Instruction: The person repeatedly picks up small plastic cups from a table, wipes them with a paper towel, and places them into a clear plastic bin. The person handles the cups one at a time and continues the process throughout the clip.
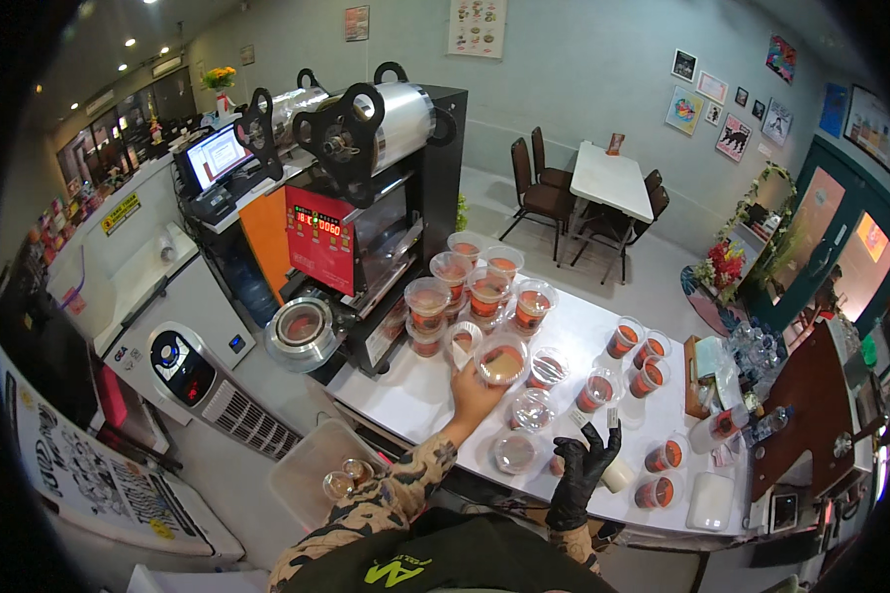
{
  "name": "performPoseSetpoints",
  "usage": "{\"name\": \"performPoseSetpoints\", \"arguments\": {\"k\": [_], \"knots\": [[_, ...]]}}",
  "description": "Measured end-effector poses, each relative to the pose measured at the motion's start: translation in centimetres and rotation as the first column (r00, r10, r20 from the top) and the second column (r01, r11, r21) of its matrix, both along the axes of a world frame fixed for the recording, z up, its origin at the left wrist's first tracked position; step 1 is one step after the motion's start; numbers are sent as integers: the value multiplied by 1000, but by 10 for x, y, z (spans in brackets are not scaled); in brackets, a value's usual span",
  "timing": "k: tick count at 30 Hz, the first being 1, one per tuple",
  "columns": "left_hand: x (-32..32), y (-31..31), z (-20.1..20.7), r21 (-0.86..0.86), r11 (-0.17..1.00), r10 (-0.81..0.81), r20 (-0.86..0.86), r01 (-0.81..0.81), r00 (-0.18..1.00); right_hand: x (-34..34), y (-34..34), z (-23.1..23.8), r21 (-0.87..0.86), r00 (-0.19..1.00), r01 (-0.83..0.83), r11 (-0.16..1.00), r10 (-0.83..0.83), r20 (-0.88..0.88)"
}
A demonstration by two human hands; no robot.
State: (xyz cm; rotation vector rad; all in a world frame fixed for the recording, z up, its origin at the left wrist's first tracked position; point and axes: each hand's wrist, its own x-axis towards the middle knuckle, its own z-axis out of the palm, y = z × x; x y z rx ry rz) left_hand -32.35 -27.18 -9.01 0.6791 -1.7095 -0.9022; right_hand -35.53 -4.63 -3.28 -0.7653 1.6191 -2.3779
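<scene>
My bare left hand (pixel 475 403) grips a clear plastic cup (pixel 501 363) with brownish contents, beside a cluster of filled cups. My right hand (pixel 581 482), in a black glove, is raised over the near part of the table with its fingers spread. Small white labels (pixel 612 418) appear to cling to its fingertips. Close to the glove lies a whitish roll (pixel 618 476), partly hidden. Between my hands are a lidded cup (pixel 532 409) and another clear-topped cup (pixel 514 453). Orange-and-black printed cups (pixel 595 391) stand farther right.
A cup-sealing machine (pixel 321 232) with a film roll (pixel 391 124) stands at the left; a cup sits in its round holder (pixel 302 326). Stacked cups (pixel 489 292) crowd the far side of the white table (pixel 574 450). Below left, a plastic bin (pixel 302 474) holds round clear items. A wooden box (pixel 700 366) stands right.
</scene>
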Motion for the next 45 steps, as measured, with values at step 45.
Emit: {"name": "performPoseSetpoints", "arguments": {"k": [45], "knots": [[181,87,21,557,303,-71,-796,773,602,86,-43,-7,150,817,-520,841,541,-199]]}}
